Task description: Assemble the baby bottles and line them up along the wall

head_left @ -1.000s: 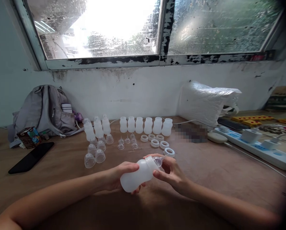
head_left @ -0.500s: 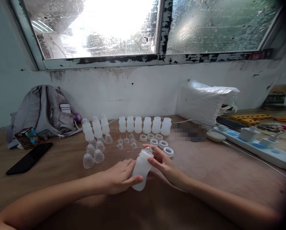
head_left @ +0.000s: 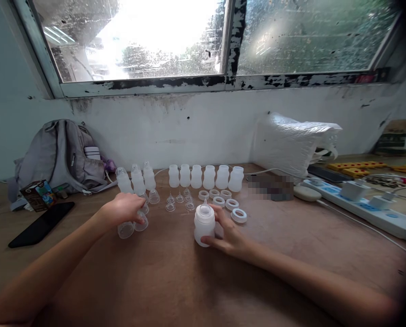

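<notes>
My right hand (head_left: 228, 234) is wrapped round a frosted bottle (head_left: 205, 225) with a ring and a clear teat on its top, upright on the table. My left hand (head_left: 126, 211) reaches over the clear domed caps (head_left: 125, 230), thumb and fingers around one cap (head_left: 141, 221); whether it grips the cap is unclear. Behind stand three capped bottles (head_left: 149, 177) and a row of open bottles (head_left: 196, 177). Clear teats (head_left: 170, 206) lie mid-table, with white rings (head_left: 239, 215) to their right.
A grey backpack (head_left: 58, 156), a small box (head_left: 38, 195) and a black phone (head_left: 41, 225) are at the left. At the right are a wrapped package (head_left: 284, 145), a white power strip (head_left: 363, 204) and cables.
My left hand has let go of the bottle and moved left to the clear caps. The bottle has gone from tilted to upright, with my right hand now around its side.
</notes>
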{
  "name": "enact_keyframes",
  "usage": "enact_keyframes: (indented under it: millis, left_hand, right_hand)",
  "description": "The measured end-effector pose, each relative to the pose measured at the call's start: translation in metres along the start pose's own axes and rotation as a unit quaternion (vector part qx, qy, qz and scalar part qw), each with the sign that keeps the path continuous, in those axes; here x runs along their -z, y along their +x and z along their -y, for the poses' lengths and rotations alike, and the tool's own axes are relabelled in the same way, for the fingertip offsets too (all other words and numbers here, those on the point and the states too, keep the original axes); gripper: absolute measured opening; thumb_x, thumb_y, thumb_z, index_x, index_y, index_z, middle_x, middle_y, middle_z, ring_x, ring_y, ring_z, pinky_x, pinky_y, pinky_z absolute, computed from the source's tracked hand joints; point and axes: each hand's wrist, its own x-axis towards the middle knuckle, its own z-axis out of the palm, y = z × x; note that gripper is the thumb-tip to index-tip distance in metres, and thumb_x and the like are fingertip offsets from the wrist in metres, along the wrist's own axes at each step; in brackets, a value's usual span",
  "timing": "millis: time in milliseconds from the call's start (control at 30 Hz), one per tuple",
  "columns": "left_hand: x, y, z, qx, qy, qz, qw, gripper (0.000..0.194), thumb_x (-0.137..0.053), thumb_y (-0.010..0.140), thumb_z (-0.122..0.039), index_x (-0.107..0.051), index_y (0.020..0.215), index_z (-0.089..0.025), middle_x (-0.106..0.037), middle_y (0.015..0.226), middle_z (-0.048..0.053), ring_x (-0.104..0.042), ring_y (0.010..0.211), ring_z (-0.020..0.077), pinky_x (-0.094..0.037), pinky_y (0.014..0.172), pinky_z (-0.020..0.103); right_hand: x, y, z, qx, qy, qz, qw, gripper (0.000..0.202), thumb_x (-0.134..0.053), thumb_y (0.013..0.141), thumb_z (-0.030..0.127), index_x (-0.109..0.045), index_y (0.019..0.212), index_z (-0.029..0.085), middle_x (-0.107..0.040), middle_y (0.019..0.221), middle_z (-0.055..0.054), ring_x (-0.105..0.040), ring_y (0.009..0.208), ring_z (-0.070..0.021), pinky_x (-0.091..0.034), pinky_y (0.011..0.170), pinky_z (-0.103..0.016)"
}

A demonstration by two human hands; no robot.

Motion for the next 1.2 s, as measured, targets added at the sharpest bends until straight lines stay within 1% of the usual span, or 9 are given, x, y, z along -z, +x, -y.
enact_keyframes:
  millis: [67,133,267,367,500,700,967,1100,1200]
  left_hand:
    - [-0.002,0.002,0.001,-0.007,-0.008,0.0,1.0,0.028,-0.059,0.068,-0.037,-0.061,0.086,-0.015,-0.064,0.083,0.012,-0.058,0.078,0.0296,-0.037,0.059,0.03]
    - [-0.002,0.002,0.001,-0.033,-0.048,-0.028,0.998,0.025,-0.055,0.072,-0.036,-0.06,0.087,-0.017,-0.063,0.081,0.009,-0.058,0.077,0.0259,-0.038,0.06,0.029]
    - [0.002,-0.002,-0.004,-0.127,-0.227,-0.113,0.959,0.03,-0.052,0.075,-0.037,-0.051,0.102,-0.024,-0.058,0.089,0.002,-0.055,0.08,0.0179,-0.041,0.064,0.024]
    - [0.004,-0.004,-0.01,-0.166,-0.285,-0.137,0.934,0.037,-0.057,0.072,-0.033,-0.048,0.108,-0.027,-0.054,0.096,0.001,-0.054,0.084,0.0162,-0.043,0.068,0.024]
    - [0.002,-0.003,-0.014,-0.185,-0.301,-0.141,0.925,0.031,-0.054,0.075,-0.031,-0.051,0.105,-0.027,-0.053,0.099,0.002,-0.054,0.084,0.016,-0.043,0.07,0.025]
    - [0.003,-0.005,-0.011,-0.163,-0.302,-0.133,0.93,0.033,-0.05,0.078,-0.031,-0.046,0.11,-0.025,-0.056,0.099,0.003,-0.054,0.085,0.0165,-0.043,0.069,0.025]
    - [0.006,-0.016,-0.026,-0.185,-0.276,-0.139,0.933,0.029,-0.05,0.078,-0.03,-0.047,0.106,-0.026,-0.056,0.099,0.0,-0.054,0.085,0.0145,-0.043,0.073,0.024]
    - [0.004,-0.016,-0.031,-0.203,-0.282,-0.146,0.926,0.03,-0.051,0.078,-0.031,-0.048,0.108,-0.026,-0.055,0.102,0.001,-0.054,0.085,0.0146,-0.042,0.075,0.024]
    - [0.004,-0.017,-0.034,-0.212,-0.288,-0.136,0.924,0.03,-0.048,0.081,-0.034,-0.048,0.11,-0.027,-0.055,0.102,0.001,-0.054,0.087,0.0151,-0.042,0.076,0.024]
  right_hand:
    - [-0.003,0.0,0.001,-0.03,-0.003,0.034,0.999,0.059,-0.063,0.071,0.029,-0.028,0.118,0.022,-0.059,0.103,-0.009,-0.056,0.095,-0.0252,-0.046,0.078,-0.036]
    - [-0.002,0.0,0.002,-0.044,0.005,0.041,0.998,0.055,-0.061,0.072,0.03,-0.029,0.115,0.022,-0.061,0.098,-0.007,-0.058,0.09,-0.024,-0.047,0.073,-0.033]
    - [0.004,0.001,0.005,-0.004,-0.01,0.029,1.0,0.05,-0.06,0.073,0.032,-0.034,0.115,0.022,-0.06,0.098,-0.006,-0.058,0.087,-0.0211,-0.046,0.072,-0.031]
    - [0.007,0.001,0.005,0.033,-0.087,0.008,0.996,0.048,-0.061,0.072,0.032,-0.043,0.115,0.022,-0.056,0.103,-0.007,-0.055,0.09,-0.0209,-0.044,0.076,-0.031]
    - [0.007,0.0,0.006,0.041,-0.145,-0.036,0.988,0.05,-0.06,0.072,0.03,-0.044,0.118,0.022,-0.054,0.103,-0.008,-0.054,0.089,-0.0209,-0.044,0.076,-0.032]
    - [0.009,-0.001,0.007,0.034,-0.16,-0.077,0.984,0.048,-0.058,0.073,0.029,-0.043,0.119,0.025,-0.054,0.101,-0.007,-0.053,0.088,-0.0211,-0.044,0.076,-0.033]
    - [0.007,-0.002,0.001,0.005,-0.153,-0.094,0.984,0.041,-0.061,0.068,0.029,-0.045,0.104,0.022,-0.058,0.095,-0.006,-0.056,0.08,-0.0206,-0.044,0.066,-0.031]
    - [0.007,-0.002,0.006,0.029,-0.167,-0.075,0.983,0.039,-0.063,0.068,0.027,-0.047,0.103,0.023,-0.058,0.095,-0.005,-0.056,0.082,-0.0206,-0.045,0.068,-0.031]
    - [0.007,-0.002,0.007,0.058,-0.173,-0.09,0.979,0.042,-0.064,0.07,0.029,-0.046,0.107,0.025,-0.055,0.098,-0.006,-0.055,0.086,-0.0211,-0.046,0.072,-0.033]
